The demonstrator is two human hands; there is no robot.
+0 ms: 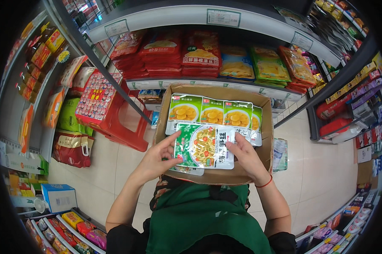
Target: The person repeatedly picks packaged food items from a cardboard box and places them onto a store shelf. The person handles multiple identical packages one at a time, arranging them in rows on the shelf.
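A green-and-white food pouch (202, 144) with a picture of shredded pickled vegetables lies turned sideways between my hands. My left hand (156, 158) grips its left edge, thumb below and fingers above. On the opposite edge, my right hand (246, 157) pinches the white end of the pouch. Beneath is an open cardboard box (262, 158), close in front of my green apron (203, 209). Several green pouches (211, 111) picturing yellow pickle slices stand in a row along the box's far side. Part of another pouch (191, 171) shows under the held one.
Beyond the box, a shelf (210, 82) carries stacks of red pouches (200, 54), a blue pouch (237, 63) and green pouches (270, 65). A red plastic stool (127, 127) stands to the left. Dark shelf posts (300, 106) slant down on both sides. Stocked shelves (337, 95) line the right.
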